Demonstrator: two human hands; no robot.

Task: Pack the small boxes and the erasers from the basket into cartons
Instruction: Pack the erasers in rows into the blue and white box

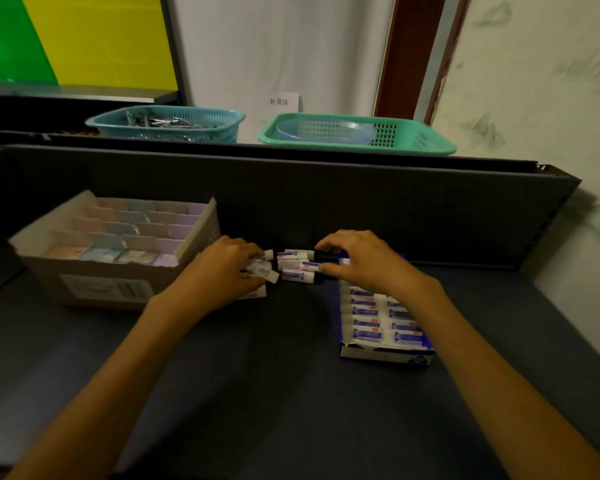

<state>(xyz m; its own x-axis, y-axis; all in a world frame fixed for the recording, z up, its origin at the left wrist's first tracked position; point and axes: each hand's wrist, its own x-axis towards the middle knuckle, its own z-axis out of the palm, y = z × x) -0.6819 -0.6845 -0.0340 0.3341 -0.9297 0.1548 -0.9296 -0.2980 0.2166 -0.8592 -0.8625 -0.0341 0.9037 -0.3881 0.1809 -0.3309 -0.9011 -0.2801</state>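
- White paper sign [282,102] on the pale wall, upper centre of the frame between the two plastic baskets: three Chinese characters, legible as "补货区".
- White printed label [106,288] on the front of the brown cardboard carton, left of frame: barcode-like print, blurred, unreadable.
- Blue-and-white sleeved erasers [367,333] in the blue-and-white carton, right of centre: print too small to read.

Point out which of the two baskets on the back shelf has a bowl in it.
The green basket, the right one: a translucent blue bowl sits inside. The teal basket to its left holds dark, shiny small items instead.
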